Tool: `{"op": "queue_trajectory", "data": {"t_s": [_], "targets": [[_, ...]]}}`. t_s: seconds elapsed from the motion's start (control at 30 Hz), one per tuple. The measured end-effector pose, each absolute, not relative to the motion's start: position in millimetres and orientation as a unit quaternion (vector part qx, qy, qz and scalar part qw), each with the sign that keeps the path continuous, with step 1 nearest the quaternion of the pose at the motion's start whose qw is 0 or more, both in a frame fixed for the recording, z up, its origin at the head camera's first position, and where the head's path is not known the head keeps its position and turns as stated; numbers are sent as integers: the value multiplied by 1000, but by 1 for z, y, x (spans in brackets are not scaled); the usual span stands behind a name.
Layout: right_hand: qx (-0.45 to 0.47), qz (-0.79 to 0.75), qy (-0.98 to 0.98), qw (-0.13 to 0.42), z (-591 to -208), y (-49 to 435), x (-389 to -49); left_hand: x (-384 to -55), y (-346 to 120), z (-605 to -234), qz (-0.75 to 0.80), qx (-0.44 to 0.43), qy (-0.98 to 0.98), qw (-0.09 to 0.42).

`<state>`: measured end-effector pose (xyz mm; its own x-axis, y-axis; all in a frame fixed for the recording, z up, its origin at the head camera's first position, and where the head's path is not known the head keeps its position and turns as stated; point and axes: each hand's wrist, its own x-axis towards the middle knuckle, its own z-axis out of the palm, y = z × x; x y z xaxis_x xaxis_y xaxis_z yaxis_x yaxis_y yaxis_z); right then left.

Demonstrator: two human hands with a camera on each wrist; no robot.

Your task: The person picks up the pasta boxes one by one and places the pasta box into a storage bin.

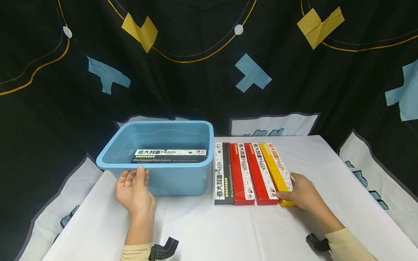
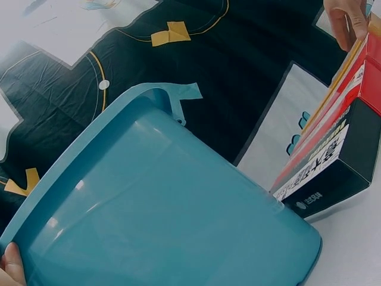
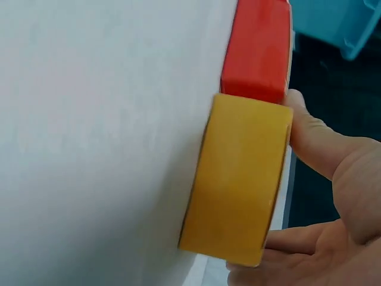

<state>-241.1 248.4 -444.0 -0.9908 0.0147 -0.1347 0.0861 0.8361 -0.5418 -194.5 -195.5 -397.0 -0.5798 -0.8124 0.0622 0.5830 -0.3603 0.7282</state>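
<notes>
My left hand point(image 1: 137, 190) holds the front rim of a blue plastic tub point(image 1: 179, 179), its fingertips up at the lip. In the left wrist view, fingers point(image 2: 13, 265) show at the tub's edge. Inside the tub lies a black-and-white pasta box point(image 1: 169, 156). My right hand point(image 1: 302, 190) grips the near end of a yellow pasta box point(image 1: 277, 166), thumb on its left side and fingers on its right. The right wrist view shows the yellow box's end point(image 3: 238, 179) between thumb and fingers, beside a red box point(image 3: 257, 50).
Left of the yellow box, two red pasta boxes point(image 1: 242, 174) and a black one point(image 1: 224, 174) lie side by side on the white-covered table point(image 1: 202, 224). The tub stands left of this row. Behind the table hangs a black patterned cloth point(image 1: 196, 90).
</notes>
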Motion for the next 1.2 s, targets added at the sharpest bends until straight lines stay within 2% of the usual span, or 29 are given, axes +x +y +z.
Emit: {"op": "queue_trajectory", "data": {"t_s": [0.2,0.4,0.57,0.73,0.83,1.07,1.2], "targets": [[65,-249,963,79,-443,267,-234,-194,-195,-398,-805,157,-377,429],[62,-202,975,75,-444,277,-224,-194,-195,-397,-805,155,-379,430],[82,-240,967,19,-442,283,-215,-193,-194,-399,-806,157,-377,429],[90,-308,943,-88,-432,289,-210,-194,-195,-397,-807,156,-374,429],[105,-355,920,-130,-425,292,-208,-195,-195,-396,-810,153,-369,429],[191,-439,865,-153,-411,291,-205,-193,-195,-397,-812,154,-370,425],[212,-478,836,-165,-399,285,-207,-193,-195,-396,-812,155,-370,424]]}}
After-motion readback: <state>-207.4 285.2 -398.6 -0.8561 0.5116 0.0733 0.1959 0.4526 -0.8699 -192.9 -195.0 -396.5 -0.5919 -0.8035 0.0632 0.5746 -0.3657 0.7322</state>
